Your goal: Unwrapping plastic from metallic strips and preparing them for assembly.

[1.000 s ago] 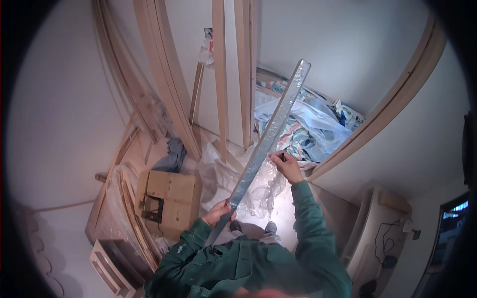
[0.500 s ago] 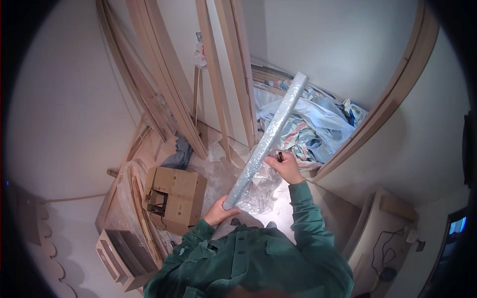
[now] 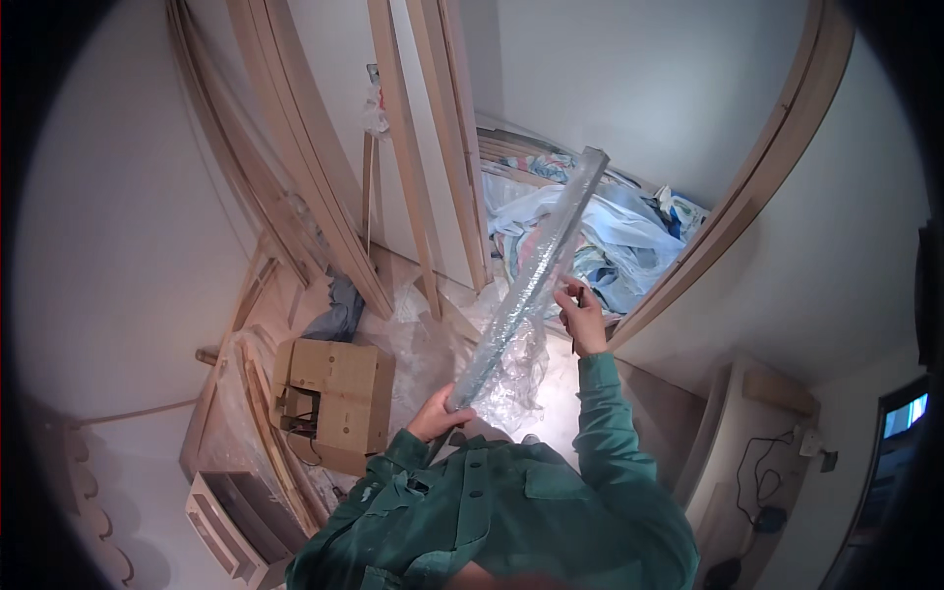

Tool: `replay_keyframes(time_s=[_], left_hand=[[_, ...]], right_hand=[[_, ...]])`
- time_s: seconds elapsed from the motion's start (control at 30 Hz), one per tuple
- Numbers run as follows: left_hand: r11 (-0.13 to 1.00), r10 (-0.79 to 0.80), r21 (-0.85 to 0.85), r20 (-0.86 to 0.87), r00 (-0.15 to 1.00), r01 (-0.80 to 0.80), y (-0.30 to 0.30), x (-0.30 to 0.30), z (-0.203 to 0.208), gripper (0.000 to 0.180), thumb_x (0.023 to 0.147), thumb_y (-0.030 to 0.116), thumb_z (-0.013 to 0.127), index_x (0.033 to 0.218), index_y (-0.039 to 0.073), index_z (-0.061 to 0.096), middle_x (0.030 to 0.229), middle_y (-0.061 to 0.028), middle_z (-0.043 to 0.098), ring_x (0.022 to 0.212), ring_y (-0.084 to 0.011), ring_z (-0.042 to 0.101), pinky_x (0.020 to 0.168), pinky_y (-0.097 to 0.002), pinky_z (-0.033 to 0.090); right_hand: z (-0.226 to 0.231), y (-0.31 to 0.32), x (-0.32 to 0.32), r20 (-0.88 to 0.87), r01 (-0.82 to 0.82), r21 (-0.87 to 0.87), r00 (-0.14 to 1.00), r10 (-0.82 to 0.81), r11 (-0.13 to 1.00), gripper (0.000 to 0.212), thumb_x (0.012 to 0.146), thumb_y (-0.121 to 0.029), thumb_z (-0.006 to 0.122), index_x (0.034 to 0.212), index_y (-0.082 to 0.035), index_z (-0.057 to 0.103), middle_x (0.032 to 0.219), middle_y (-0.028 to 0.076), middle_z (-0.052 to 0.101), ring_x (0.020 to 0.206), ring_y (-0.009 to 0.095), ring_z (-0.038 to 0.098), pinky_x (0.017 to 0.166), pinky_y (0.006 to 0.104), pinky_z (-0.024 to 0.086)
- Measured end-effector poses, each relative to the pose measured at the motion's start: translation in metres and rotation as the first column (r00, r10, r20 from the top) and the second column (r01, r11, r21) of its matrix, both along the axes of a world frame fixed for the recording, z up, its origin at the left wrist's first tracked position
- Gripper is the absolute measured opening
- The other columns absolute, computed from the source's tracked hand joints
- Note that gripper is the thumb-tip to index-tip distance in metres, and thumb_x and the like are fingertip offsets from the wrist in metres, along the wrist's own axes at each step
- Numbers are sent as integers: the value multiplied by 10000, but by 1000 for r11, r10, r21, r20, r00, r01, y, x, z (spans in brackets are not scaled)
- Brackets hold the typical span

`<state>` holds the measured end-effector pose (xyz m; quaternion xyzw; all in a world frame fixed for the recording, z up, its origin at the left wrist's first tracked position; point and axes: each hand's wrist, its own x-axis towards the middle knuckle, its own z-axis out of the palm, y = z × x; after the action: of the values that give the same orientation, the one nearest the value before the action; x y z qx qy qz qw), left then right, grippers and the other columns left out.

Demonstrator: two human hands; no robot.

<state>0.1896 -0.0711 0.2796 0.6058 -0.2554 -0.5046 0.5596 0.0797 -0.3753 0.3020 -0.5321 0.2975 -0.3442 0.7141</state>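
Observation:
A long narrow bar (image 3: 536,273) in clear bubble wrap slants across the middle, its far end up to the right. My left hand (image 3: 440,414) grips its near end, the thumb lying on top. My right hand (image 3: 584,320) is beside the bar's right side, fingers bent, with a slim dark tool (image 3: 575,337) held against the palm. Its thumb and fingertips touch the edge of the wrap; whether they pinch it is hard to see. Loose clear wrap (image 3: 519,379) hangs below the bar toward the floor.
An open cardboard box (image 3: 339,398) stands at the left, near a small wooden drawer-like frame (image 3: 231,521). Tall wooden boards (image 3: 295,147) lean on the wall. Crumpled sheeting (image 3: 629,246) lies beyond the bar. A black cable (image 3: 762,472) is at the right.
My right hand has moved up and slightly right along the bar and turned. Film now stands away from the bar's right side. The left hand still grips the near end.

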Motion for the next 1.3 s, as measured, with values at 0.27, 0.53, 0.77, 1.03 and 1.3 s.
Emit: replay_keyframes(time_s=[0.27,0.53,0.77,1.03,1.3], left_hand=[[1000,-14,-4,233,972,15,-2,12,9,405,796,226,740,1078,9,546,879,-17,562,746,-84,530,648,-255,458],[995,-86,-26,231,969,94,2,13,14,470,818,212,714,1169,11,475,906,-26,536,748,-78,511,641,-246,445],[986,-158,-51,62,985,161,11,29,12,461,850,185,677,1207,8,445,916,-9,511,761,-76,488,657,-233,432],[980,-199,16,6,980,199,14,14,21,561,857,197,672,1303,26,379,927,-9,516,790,-82,509,685,-245,449],[934,-357,-101,-241,902,343,24,32,22,508,862,211,662,1261,38,398,955,-39,547,790,-119,558,672,-287,480]], right_hand=[[63,-7,37,205,-40,-72,977,54,997,312,931,-211,587,1202,-59,559,733,-40,509,506,13,360,405,187,250],[52,-35,49,91,123,-23,988,-121,992,153,915,-222,600,903,-71,621,589,-58,461,436,27,359,381,196,250],[123,-12,56,452,78,118,884,-124,990,176,921,-213,580,1042,-85,584,687,-20,526,439,50,345,377,195,252],[91,-55,65,322,117,-29,941,-102,993,139,915,-213,611,902,-75,592,608,-66,459,460,21,358,396,197,245],[65,-10,62,218,-195,-5,957,191,981,267,970,-325,491,1054,-82,564,618,-57,461,502,44,421,441,210,322]])
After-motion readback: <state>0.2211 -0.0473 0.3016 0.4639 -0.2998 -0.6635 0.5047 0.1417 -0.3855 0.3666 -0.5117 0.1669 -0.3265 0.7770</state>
